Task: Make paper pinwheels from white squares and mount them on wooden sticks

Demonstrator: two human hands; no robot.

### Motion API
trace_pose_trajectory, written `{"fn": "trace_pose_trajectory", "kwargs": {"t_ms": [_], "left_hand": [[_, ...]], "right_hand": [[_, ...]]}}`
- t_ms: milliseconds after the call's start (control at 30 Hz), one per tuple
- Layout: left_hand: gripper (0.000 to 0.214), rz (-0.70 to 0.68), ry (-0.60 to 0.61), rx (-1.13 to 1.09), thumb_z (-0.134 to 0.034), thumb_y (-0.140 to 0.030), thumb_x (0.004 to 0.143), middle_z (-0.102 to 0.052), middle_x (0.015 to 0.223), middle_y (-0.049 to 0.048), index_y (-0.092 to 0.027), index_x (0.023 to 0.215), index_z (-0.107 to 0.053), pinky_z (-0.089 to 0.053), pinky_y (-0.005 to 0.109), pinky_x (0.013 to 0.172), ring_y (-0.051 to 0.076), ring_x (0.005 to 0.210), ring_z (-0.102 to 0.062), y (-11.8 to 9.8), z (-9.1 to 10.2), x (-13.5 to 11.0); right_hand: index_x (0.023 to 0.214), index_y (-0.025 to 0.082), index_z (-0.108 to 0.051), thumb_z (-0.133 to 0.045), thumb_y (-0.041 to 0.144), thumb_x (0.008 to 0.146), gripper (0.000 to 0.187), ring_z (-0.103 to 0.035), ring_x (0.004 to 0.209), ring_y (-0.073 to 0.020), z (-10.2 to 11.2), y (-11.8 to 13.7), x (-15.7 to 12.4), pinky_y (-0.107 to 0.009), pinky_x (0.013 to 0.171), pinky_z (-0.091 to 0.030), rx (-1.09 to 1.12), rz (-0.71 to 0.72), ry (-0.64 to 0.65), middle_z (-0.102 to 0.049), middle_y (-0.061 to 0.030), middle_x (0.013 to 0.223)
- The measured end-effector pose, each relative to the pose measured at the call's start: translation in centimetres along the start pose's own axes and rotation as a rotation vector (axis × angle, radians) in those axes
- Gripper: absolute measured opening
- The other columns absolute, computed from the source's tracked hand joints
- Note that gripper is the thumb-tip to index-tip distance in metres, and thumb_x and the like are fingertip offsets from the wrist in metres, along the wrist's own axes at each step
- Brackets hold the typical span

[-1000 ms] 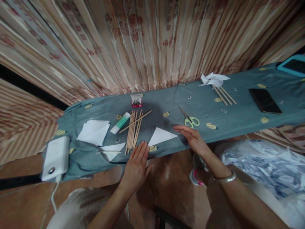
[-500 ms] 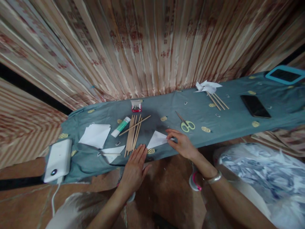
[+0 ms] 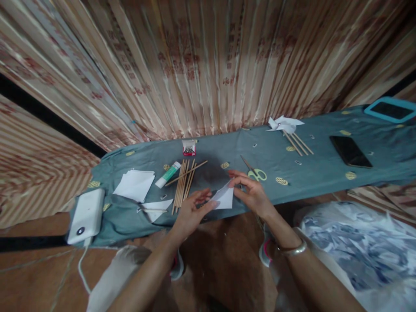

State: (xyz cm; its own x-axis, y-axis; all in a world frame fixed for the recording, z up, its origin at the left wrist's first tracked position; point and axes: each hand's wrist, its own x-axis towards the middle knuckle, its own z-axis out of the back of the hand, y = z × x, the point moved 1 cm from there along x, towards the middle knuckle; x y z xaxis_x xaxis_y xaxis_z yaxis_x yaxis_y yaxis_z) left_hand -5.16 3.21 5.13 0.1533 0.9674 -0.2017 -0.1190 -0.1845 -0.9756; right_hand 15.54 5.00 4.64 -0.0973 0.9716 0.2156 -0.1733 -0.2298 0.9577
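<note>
While pinching paper (image 3: 226, 200) in right hand (image 3: 251, 193), touching with left hand (image 3: 191, 212) (of unclear closure), possibly risking wrinkling through uneven pulling.

white paper (image 3: 225, 201), bent, slanting, between left hand (image 3: 192, 212), right hand (image 3: 251, 195)

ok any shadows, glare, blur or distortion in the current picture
Head view: dim, uneven light, soft shadow on the blue-green cloth beyond the white paper; same head view: a glint on the bracelet, slightly soft fine detail, and curtain pleats fanning outward, suggesting wide-angle distortion.
</note>
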Motion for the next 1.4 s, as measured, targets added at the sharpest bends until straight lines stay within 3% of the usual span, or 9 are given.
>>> {"fn": "trace_pose_trajectory", "kwargs": {"t_ms": [167,333,467,533,633,700,767,1000,1400], "left_hand": [[0.052,0.139,0.018,-0.117,-0.076,-0.062,0.057,-0.071,0.067,0.0069,-0.012,0.071,-0.075,-0.044,0.028,0.06,0.017,0.062,-0.06,-0.2,-1.0,0.2],[0.051,0.237,-0.073,-0.176,-0.083,-0.057,0.045,-0.07,0.062,0.0057,-0.012,0.067,-0.075,-0.044,0.026,0.058,0.015,0.056,-0.058,0.1,-1.4,0.3],[0.049,0.211,-0.147,-0.219,-0.086,-0.053,0.042,-0.072,0.066,0.0057,-0.012,0.067,-0.076,-0.047,0.026,0.06,0.014,0.058,-0.06,0.4,-1.5,0.5],[0.049,0.181,-0.172,-0.218,-0.086,-0.053,0.043,-0.072,0.066,0.0057,-0.012,0.068,-0.075,-0.048,0.026,0.059,0.015,0.058,-0.06,0.5,-1.4,0.7],[0.049,0.124,-0.173,-0.208,-0.085,-0.053,0.045,-0.073,0.07,0.0064,-0.012,0.07,-0.076,-0.049,0.026,0.061,0.015,0.06,-0.061,0.3,-1.1,1.0],[0.049,0.092,-0.174,-0.192,-0.084,-0.053,0.047,-0.073,0.072,0.0066,-0.011,0.072,-0.076,-0.05,0.026,0.061,0.015,0.061,-0.061,0.0,-0.9,1.1],[0.05,0.074,-0.183,-0.178,-0.084,-0.054,0.047,-0.073,0.072,0.0064,-0.011,0.072,-0.076,-0.05,0.026,0.06,0.015,0.061,-0.06,-0.3,-0.7,1.2],[0.045,0.002,-0.23,-0.129,-0.082,-0.052,0.05,-0.071,0.067,0.0053,-0.011,0.069,-0.076,-0.048,0.025,0.056,0.014,0.058,-0.058,-0.8,-0.6,1.0],[0.05,0.017,-0.245,-0.158,-0.083,-0.056,0.051,-0.073,0.072,0.0062,-0.012,0.075,-0.077,-0.05,0.027,0.061,0.016,0.061,-0.062,-1.3,0.0,0.7]], "right_hand": [[0.078,0.022,-0.067,-0.065,0.023,0.077,0.002,-0.058,0.117,-0.0225,0.0,-0.1,-0.2,-0.041,0.104,-0.039,0.064,-0.017,-0.003,-0.06,-0.0083,0.129],[0.077,0.022,-0.068,-0.065,0.022,0.076,0.004,-0.059,0.117,-0.0213,0.4,-0.1,-0.7,-0.039,0.103,-0.04,0.042,-0.01,0.017,-0.062,-0.0081,0.128],[0.088,0.023,-0.071,-0.059,0.023,0.08,0.015,-0.06,0.117,-0.0209,1.5,-0.6,-0.6,-0.035,0.096,-0.047,-0.036,0.006,0.028,-0.065,-0.0078,0.125],[0.098,0.022,-0.07,-0.055,0.024,0.082,0.023,-0.064,0.109,-0.0214,2.6,-0.9,-0.2,-0.034,0.088,-0.052,-0.182,-0.018,-0.031,-0.069,-0.0082,0.12],[0.109,0.019,-0.067,-0.049,0.024,0.087,0.029,-0.069,0.095,-0.0231,4.6,-1.0,0.5,-0.036,0.086,-0.052,-0.701,-0.122,-0.144,-0.072,-0.0108,0.11],[0.115,0.014,-0.064,-0.048,0.023,0.088,0.032,-0.068,0.098,-0.0267,5.7,-0.9,1.0,-0.037,0.087,-0.05,-1.024,-0.206,-0.136,-0.071,-0.015,0.111],[0.115,0.011,-0.064,-0.05,0.023,0.088,0.032,-0.067,0.1,-0.0308,6.3,-0.9,1.4,-0.038,0.084,-0.049,-1.171,-0.261,-0.109,-0.071,-0.0195,0.108],[0.1,0.013,-0.066,-0.055,0.03,0.089,0.023,-0.069,0.085,-0.0303,6.0,-1.8,2.1,-0.034,0.071,-0.047,-1.264,-0.304,-0.029,-0.072,-0.0191,0.091],[0.107,0.014,-0.063,-0.052,0.022,0.09,0.022,-0.07,0.088,-0.0256,4.5,-1.0,1.5,-0.029,0.072,-0.047,-1.294,-0.234,0.035,-0.074,-0.0155,0.094]]}}
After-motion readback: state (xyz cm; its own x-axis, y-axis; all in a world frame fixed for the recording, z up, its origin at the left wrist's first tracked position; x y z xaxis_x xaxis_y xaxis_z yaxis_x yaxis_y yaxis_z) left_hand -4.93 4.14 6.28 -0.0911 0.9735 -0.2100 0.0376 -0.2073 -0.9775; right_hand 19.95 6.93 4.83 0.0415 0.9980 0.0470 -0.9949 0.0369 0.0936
